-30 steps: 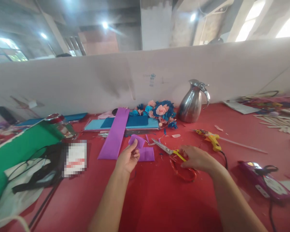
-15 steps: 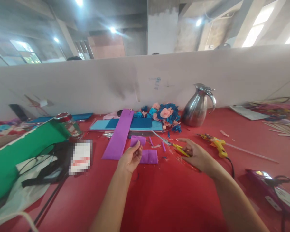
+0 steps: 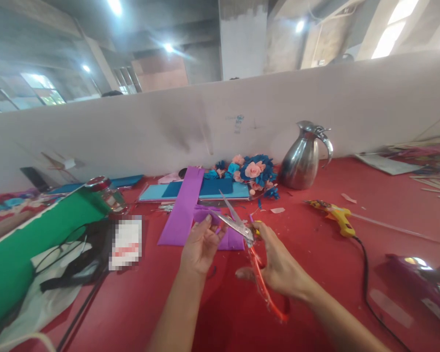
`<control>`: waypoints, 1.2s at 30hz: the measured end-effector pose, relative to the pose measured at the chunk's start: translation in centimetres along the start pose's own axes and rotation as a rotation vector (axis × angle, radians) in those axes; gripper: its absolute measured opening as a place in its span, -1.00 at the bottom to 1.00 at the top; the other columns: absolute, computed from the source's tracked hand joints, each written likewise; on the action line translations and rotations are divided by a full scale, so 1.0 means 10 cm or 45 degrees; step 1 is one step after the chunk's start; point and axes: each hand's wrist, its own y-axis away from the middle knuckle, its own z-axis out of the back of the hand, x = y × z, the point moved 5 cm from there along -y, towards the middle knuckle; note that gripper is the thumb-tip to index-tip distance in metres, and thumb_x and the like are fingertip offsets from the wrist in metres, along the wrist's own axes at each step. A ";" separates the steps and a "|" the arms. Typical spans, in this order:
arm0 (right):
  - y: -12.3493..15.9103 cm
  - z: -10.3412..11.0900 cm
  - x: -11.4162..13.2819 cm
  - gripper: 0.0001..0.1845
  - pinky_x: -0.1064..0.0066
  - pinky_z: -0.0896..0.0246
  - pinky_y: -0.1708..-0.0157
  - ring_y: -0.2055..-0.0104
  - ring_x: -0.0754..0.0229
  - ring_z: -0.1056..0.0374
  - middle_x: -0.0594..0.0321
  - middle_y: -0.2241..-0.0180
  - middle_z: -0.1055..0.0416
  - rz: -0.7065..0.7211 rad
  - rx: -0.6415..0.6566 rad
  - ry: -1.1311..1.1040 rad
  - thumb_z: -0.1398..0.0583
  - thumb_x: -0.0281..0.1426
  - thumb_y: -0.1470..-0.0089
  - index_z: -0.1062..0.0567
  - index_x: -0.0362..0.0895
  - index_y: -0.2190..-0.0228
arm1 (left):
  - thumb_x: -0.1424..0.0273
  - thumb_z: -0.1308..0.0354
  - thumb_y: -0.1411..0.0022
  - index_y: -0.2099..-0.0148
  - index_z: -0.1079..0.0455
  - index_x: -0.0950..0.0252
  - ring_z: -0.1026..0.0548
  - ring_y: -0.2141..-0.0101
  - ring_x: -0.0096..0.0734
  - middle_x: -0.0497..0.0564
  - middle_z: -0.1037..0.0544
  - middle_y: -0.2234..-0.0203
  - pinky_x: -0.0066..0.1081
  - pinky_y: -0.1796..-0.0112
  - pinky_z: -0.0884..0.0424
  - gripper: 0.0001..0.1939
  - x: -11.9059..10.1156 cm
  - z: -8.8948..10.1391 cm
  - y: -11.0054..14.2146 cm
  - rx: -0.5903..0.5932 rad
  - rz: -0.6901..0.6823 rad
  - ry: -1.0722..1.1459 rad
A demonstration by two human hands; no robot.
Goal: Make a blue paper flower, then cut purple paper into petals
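Observation:
My left hand [image 3: 200, 248] pinches a piece of purple paper [image 3: 203, 214], which looks like crepe paper, between thumb and fingers. My right hand [image 3: 280, 264] holds scissors [image 3: 238, 226] with an orange handle; a bit of yellow handle shows behind the fingers. The blades are spread and point left, the lower one reaching the purple piece by my left fingertips. Whether it touches the paper I cannot tell. Beneath my hands lies a purple folded sheet [image 3: 235, 241], partly covered. A long purple strip [image 3: 181, 215] lies just left, across blue paper sheets [image 3: 154, 192].
Pink and blue paper flowers [image 3: 254, 171] lie behind, beside a steel jug [image 3: 301, 161]. A yellow glue gun [image 3: 339, 220] with a cord rests on the right, near a purple device [image 3: 419, 278]. On the left are a glass jar [image 3: 108, 195] and a green board [image 3: 40, 239].
My right hand has swung left with the scissors, whose spread blades are now at the purple paper. My left hand stays nearly in place, still pinching the piece. The view has shifted slightly.

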 end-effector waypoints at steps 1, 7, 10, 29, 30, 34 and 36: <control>0.00 -0.03 0.00 -0.21 0.12 -0.21 0.02 0.02 -0.03 -0.25 0.06 0.05 -0.28 0.009 0.001 0.014 -0.38 -0.19 0.25 -0.20 -0.10 0.01 | 0.67 -0.18 -0.07 0.47 -0.39 0.34 -0.54 0.44 -0.48 -0.07 -0.56 0.55 -0.35 0.27 -0.52 -0.83 0.01 -0.01 0.02 -0.003 0.010 -0.005; 0.01 -0.09 0.00 -0.36 0.20 -0.24 0.14 0.12 0.02 -0.26 0.10 0.14 -0.30 0.071 -0.037 0.062 -0.36 -0.22 0.20 -0.25 -0.10 0.11 | 0.70 -0.19 -0.02 0.53 -0.40 0.34 -0.49 0.58 -0.55 -0.09 -0.50 0.65 -0.53 0.44 -0.49 -0.80 0.08 -0.02 0.07 -0.012 0.041 -0.077; 0.01 -0.09 0.01 -0.41 0.22 -0.24 0.16 0.13 0.03 -0.26 0.09 0.14 -0.31 0.100 -0.056 0.047 -0.33 -0.25 0.15 -0.26 -0.10 0.10 | 0.66 -0.24 0.01 0.51 -0.43 0.34 -0.50 0.57 -0.51 -0.07 -0.52 0.65 -0.50 0.41 -0.51 -0.85 0.12 -0.03 0.07 0.021 0.041 -0.128; 0.05 -0.10 0.00 -0.65 0.35 -0.21 0.28 0.30 0.15 -0.28 0.18 0.25 -0.33 0.112 -0.066 0.079 -0.21 -0.41 0.02 -0.28 -0.10 0.15 | 0.64 -0.26 0.02 0.52 -0.43 0.33 -0.56 0.45 -0.43 -0.01 -0.60 0.54 -0.39 0.27 -0.51 -0.86 0.13 -0.04 0.10 -0.018 0.025 -0.167; 0.05 -0.10 0.00 -0.67 0.35 -0.21 0.29 0.30 0.15 -0.28 0.18 0.25 -0.33 0.108 -0.058 0.087 -0.19 -0.41 0.01 -0.28 -0.10 0.16 | 0.64 -0.26 0.03 0.52 -0.43 0.34 -0.56 0.45 -0.43 0.00 -0.60 0.54 -0.38 0.27 -0.51 -0.86 0.12 -0.04 0.09 -0.011 0.016 -0.175; 0.05 -0.10 -0.01 -0.66 0.37 -0.19 0.33 0.33 0.17 -0.27 0.18 0.26 -0.31 0.063 -0.030 0.128 -0.14 -0.51 0.05 -0.27 -0.09 0.17 | 0.62 -0.29 0.06 0.51 -0.45 0.34 -0.56 0.45 -0.42 0.01 -0.60 0.54 -0.38 0.28 -0.51 -0.88 0.11 -0.02 0.07 -0.002 -0.008 -0.201; 0.04 -0.11 -0.02 -0.63 0.39 -0.18 0.36 0.37 0.19 -0.26 0.19 0.28 -0.31 0.036 -0.005 0.134 -0.13 -0.55 0.09 -0.27 -0.09 0.18 | 0.62 -0.30 0.07 0.50 -0.46 0.34 -0.55 0.46 -0.43 0.00 -0.61 0.54 -0.39 0.28 -0.50 -0.88 0.10 -0.02 0.07 -0.011 -0.009 -0.207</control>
